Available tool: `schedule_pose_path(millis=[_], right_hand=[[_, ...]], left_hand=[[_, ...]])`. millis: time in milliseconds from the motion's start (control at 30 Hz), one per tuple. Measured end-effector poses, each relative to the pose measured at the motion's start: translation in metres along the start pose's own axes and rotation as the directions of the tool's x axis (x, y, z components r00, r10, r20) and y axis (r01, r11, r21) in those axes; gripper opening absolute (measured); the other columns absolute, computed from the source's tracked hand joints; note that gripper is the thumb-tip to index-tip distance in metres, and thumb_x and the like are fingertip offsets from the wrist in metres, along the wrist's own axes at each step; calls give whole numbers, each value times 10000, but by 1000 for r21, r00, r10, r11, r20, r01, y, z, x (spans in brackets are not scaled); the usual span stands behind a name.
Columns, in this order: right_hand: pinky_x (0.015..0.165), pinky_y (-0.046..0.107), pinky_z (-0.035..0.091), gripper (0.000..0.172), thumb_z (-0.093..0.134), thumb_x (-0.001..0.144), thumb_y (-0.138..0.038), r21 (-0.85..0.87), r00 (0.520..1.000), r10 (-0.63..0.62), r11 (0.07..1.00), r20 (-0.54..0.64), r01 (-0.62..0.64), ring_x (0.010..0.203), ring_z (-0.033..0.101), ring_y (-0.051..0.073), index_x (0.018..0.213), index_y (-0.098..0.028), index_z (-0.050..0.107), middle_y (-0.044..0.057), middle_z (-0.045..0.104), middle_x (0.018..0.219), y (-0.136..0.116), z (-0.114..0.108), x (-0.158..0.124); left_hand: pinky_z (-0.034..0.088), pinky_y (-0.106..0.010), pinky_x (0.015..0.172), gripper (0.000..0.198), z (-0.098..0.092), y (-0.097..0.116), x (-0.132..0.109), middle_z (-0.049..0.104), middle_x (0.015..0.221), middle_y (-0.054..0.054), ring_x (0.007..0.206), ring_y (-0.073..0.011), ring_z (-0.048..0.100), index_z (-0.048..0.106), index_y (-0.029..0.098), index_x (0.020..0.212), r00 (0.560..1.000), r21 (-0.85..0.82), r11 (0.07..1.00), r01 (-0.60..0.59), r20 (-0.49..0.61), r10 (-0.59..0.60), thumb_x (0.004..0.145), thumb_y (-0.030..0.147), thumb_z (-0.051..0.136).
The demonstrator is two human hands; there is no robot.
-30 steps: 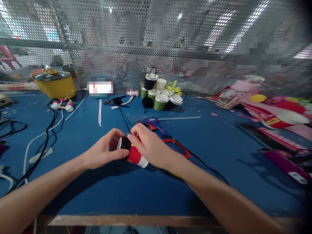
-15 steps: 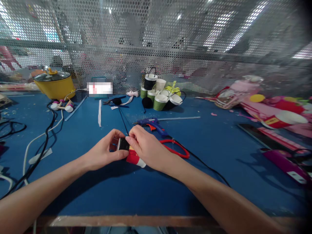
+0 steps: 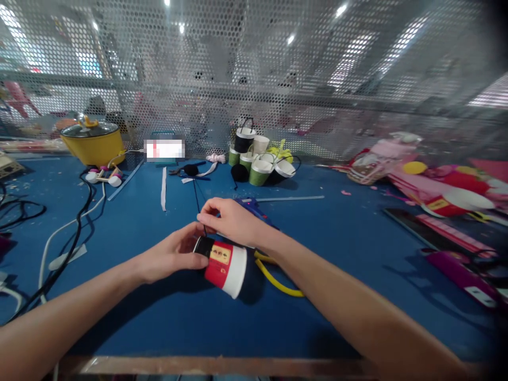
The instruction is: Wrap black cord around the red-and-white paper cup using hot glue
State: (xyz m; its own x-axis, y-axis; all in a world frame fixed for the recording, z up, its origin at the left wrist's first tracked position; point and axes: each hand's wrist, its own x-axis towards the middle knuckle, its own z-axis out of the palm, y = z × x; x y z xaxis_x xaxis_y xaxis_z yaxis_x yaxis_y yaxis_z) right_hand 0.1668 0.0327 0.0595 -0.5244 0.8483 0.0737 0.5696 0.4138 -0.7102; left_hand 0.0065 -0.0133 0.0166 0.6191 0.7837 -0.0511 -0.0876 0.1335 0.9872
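A white paper cup (image 3: 237, 272) with a red band and yellow label lies tilted over the table, its rim toward the lower right. Black yarn (image 3: 203, 247) is wrapped around its base end. My left hand (image 3: 177, 253) is closed around that end, thumb on the near side. Just above the base, my right hand (image 3: 224, 217) pinches the black strand (image 3: 197, 196), which runs back toward a small black yarn ball (image 3: 191, 170). A curved yellow strip (image 3: 280, 283) extends from near the cup's rim, partly behind my right forearm.
A blue glue gun (image 3: 254, 205) lies partly behind my right hand. Further back stand several small green and black cups (image 3: 261, 172) with handles, beside another black yarn ball (image 3: 239, 172). Left are a yellow pot (image 3: 95, 148) and cables (image 3: 79, 211); right, a purple tool (image 3: 456, 272).
The cup has turned, so its label and white rim now show. My right hand has moved slightly up and left with the yarn. A yellow strip shows where a red loop was seen.
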Motion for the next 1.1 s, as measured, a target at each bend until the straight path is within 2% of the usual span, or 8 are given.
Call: schedule_pose_path(millis=[133, 267, 433, 533, 633, 767, 933, 1100], right_hand=[[500, 247, 374, 163, 477, 839, -237, 43, 957, 239, 971, -167, -235, 490, 483, 98, 690, -181, 516, -16, 540, 568, 24, -31, 3], [540, 257, 359, 215, 525, 794, -144, 39, 894, 314, 947, -320, -319, 544, 491, 118, 590, -183, 469, -15, 460, 528, 54, -61, -11], [545, 231, 444, 190, 450, 886, -224, 218, 937, 333, 927, -108, -304, 598, 561, 117, 738, -159, 548, 39, 598, 704, 42, -46, 4], [619, 240, 510, 242, 371, 937, -328, 364, 958, 271, 886, 93, -286, 671, 627, 122, 1040, -169, 522, 47, 638, 785, 19, -17, 40], [639, 279, 541, 385, 337, 935, -430, 441, 950, 237, 844, 206, -306, 686, 641, 146, 1111, -138, 516, 66, 633, 783, 7, 8, 86], [707, 266, 534, 452, 271, 951, -433, 488, 954, 282, 822, 98, -293, 826, 624, 145, 1123, -88, 507, 132, 601, 1015, 15, 7, 145], [777, 375, 506, 361, 458, 907, -377, 456, 920, 373, 844, -118, -284, 953, 578, 188, 1190, -156, 493, 92, 539, 1174, 37, -33, 187], [632, 296, 530, 504, 327, 911, -516, 330, 915, 403, 860, 28, -389, 756, 641, 169, 1183, -127, 497, 129, 628, 961, 39, -33, 184]], left_hand=[[409, -321, 781, 854, 0, -2, -1, 488, 1018, -31, 932, -195, 489, 260, 314, 1362, 998, -76, 995, -57, 23, 59, 651, 191, 717], [380, -339, 834, 1001, 3, -3, -4, 447, 1006, -26, 927, -187, 469, 81, 338, 1420, 991, -29, 991, -131, 16, 131, 664, 211, 724], [350, -375, 882, 1003, 7, -6, -5, 431, 1056, -43, 963, -202, 454, 18, 319, 1430, 985, 54, 985, -166, 64, 163, 699, 202, 696], [358, -384, 892, 975, 7, -8, -6, 436, 1076, -54, 991, -217, 458, 41, 312, 1432, 979, 106, 974, -198, 78, 191, 708, 189, 682], [392, -387, 880, 960, 8, -9, -7, 422, 1098, -50, 981, -214, 477, 58, 341, 1426, 977, 119, 973, -200, 99, 189, 704, 170, 666], [449, -369, 824, 1015, 10, -10, -9, 406, 1122, -45, 973, -219, 500, 29, 380, 1416, 971, 150, 968, -201, 161, 176, 664, 123, 660], [475, -336, 804, 1081, 11, -9, -10, 386, 1140, -44, 974, -211, 515, -35, 393, 1412, 963, 139, 962, -236, 163, 212, 638, 86, 656], [481, -313, 779, 1109, 9, -9, -10, 395, 1140, -62, 934, -193, 521, -78, 337, 1422, 966, 113, 965, -238, 126, 224, 634, 81, 660]])
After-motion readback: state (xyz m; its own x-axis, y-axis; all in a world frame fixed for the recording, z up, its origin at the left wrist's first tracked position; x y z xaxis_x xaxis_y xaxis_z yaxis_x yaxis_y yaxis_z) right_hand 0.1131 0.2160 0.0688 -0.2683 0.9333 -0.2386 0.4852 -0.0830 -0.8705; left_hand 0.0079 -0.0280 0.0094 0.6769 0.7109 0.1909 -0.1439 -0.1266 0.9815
